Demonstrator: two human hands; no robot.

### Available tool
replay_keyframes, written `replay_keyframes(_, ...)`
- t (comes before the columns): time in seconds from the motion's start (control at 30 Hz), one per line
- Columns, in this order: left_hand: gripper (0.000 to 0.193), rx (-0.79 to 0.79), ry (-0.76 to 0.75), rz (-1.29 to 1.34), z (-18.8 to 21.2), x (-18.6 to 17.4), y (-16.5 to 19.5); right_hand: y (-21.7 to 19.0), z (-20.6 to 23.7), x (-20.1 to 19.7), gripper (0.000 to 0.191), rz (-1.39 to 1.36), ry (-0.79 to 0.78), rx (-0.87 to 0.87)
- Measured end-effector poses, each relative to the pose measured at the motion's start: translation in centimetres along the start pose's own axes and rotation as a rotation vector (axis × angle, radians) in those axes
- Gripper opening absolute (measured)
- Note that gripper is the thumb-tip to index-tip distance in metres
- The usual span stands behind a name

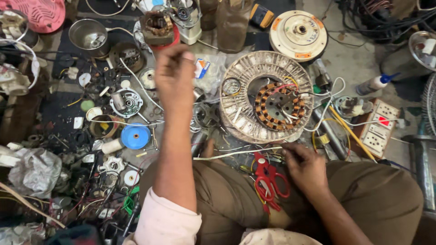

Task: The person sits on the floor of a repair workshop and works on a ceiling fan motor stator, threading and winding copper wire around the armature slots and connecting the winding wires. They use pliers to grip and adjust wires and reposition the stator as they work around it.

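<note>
My left hand (pixel 175 77) is raised high over the floor with its fingers curled in; nothing shows in it. It hangs just below a small motor with copper windings on a red base (pixel 159 29). My right hand (pixel 305 167) rests on my right knee and pinches the end of a thin white wire (pixel 231 153), which runs left across my lap. Red-handled scissors (pixel 269 180) lie on my brown trousers beside that hand. In front of my knees sits a round ribbed metal fan housing (pixel 240 109) holding a copper-wound stator (pixel 278 105) with loose leads.
Small parts, wires and bearings litter the floor at left, among them a blue disc (pixel 135 136) and a steel bowl (pixel 89 35). A white round fan cover (pixel 298 35) lies at the back. A switch-and-socket board (pixel 379 128), a yellow rod (pixel 347 131) and a squeeze bottle (pixel 374 84) are at right.
</note>
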State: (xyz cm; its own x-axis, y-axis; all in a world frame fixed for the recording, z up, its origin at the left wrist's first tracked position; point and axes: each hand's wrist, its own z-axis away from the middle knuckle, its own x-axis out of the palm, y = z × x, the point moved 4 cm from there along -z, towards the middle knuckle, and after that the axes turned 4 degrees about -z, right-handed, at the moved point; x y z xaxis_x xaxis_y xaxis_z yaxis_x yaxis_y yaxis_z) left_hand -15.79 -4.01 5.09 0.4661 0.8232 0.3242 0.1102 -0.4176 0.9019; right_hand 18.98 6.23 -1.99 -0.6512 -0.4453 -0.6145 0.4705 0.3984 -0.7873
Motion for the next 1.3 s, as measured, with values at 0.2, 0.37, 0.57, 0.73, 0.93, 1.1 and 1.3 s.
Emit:
replay_keyframes(0.2, 0.013, -0.105, 0.273, 0.307, -1.6, -3.9, 0.8, -1.2, -0.1, 2.8, 0.018, 0.097, -0.198, -0.240)
replay_keyframes(0.37, 0.013, -0.142, 0.257, 0.308, -1.3, -3.5, 0.2, -1.6, -0.4, 2.9, 0.017, 0.133, -0.204, -0.311)
replay_keyframes(0.57, 0.011, -0.147, 0.228, 0.315, -1.3, -2.9, 0.1, -5.0, -0.1, 1.7, 0.021, 0.105, -0.147, -0.282)
replay_keyframes(0.73, 0.009, -0.171, 0.202, 0.261, -1.0, -2.4, -0.9, -11.1, -3.8, 4.8, 0.042, 0.348, -0.140, -0.687)
replay_keyframes(0.93, 0.007, -0.158, 0.160, 0.079, -1.3, -2.5, -2.4, -12.2, -8.0, 8.3, 0.023, 0.724, -0.248, -0.741)
replay_keyframes(1.1, 0.006, -0.132, 0.043, 0.010, -1.4, -1.2, -4.3, -12.4, -7.5, 8.3, 0.019, 0.733, -0.228, -0.804)
replay_keyframes(1.3, 0.008, -0.092, -0.029, -0.127, -1.1, 0.0, -5.4, -12.3, -8.0, 8.2, 0.019, 0.823, -0.367, -0.979)
